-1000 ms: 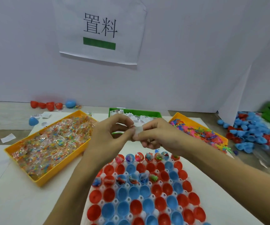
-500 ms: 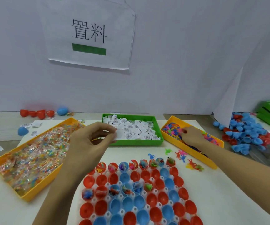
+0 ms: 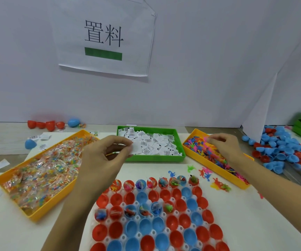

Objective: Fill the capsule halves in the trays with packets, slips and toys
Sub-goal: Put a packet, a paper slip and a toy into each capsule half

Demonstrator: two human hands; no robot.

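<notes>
on white table (image 3: pixel 8 230), front centre: moulded tray (image 3: pixel 166 217) of round red and blue plastic capsule halves; far row and part of third row hold small rubbery toys. left hand (image 3: pixel 102 160) curled, pinching flat white paper slip (image 3: pixel 134 148) at near-left corner of green bin (image 3: pixel 153 157) of printed slips. right hand (image 3: pixel 224 144) fingers bent down into spiky toys in right yellow bin (image 3: pixel 216 167); cannot tell if gripping. crinkly clear packets fill left yellow bin (image 3: pixel 43 212).

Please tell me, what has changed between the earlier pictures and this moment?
The hands have parted: the right hand moved right into the yellow tray of small coloured plastic toys. The left hand still pinches a white paper slip by the green tray of slips. The capsule halves look unchanged.
</notes>
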